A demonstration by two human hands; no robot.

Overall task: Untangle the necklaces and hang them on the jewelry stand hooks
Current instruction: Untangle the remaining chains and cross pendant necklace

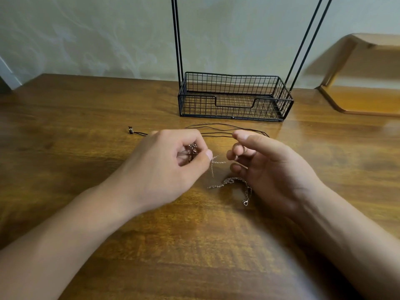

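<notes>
The silver chain (pixel 229 182) was pinched taut between left hand (pixel 171 161) and right hand (pixel 266 167), evidently to expose its tangle.

— What stood around the desk (pixel 86 109)?
— A pale patterned wall (pixel 97 35) rose directly behind the desk.
— Anything on it?
— A light wooden riser shelf (pixel 357 68) sat at the desk's far right corner, against that wall.
</notes>
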